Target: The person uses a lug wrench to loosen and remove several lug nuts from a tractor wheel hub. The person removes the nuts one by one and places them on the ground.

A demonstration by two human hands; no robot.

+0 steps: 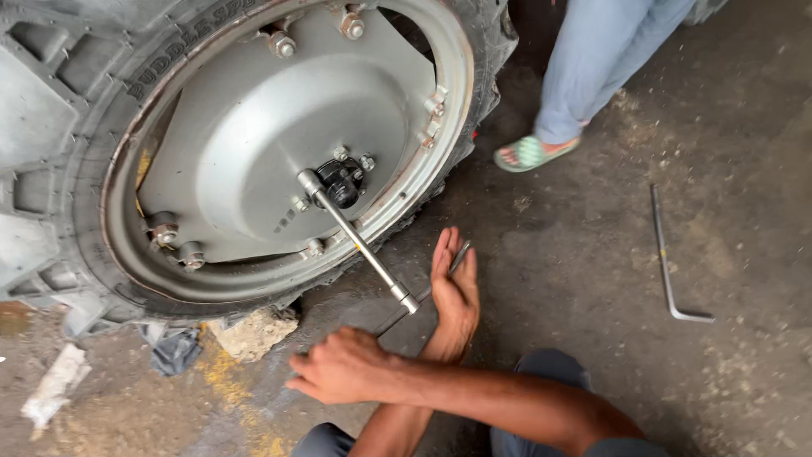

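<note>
A bent rod (672, 262) lies apart on the floor (592, 254); a stone (252, 333) props the wheel (279, 144). The left hand (454, 292), crossed over with fingers straight, touches the wrench handle (359, 245); the right hand (342, 366) curls loosely, holding nothing.

A bent steel bar (670, 258) lies near a bystander's sandalled foot (533, 152).

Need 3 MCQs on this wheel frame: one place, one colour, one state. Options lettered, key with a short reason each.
1. Where does the bent metal bar lie?
A. on the floor, right of the hands
B. across the wheel rim
C. in a hand

2. What colour is the sandal of the person standing by?
A. red
B. green
C. black

3. How is the T-handle wrench placed?
A. flat on the floor
B. socket end on a nut by the wheel hub
C. leaning on the stone

Key: 1 A, it rests on bare concrete, apart from the hands. 2 B, the strap and sole look green. 3 B, its shaft slants from the hub towards the hands.
</note>
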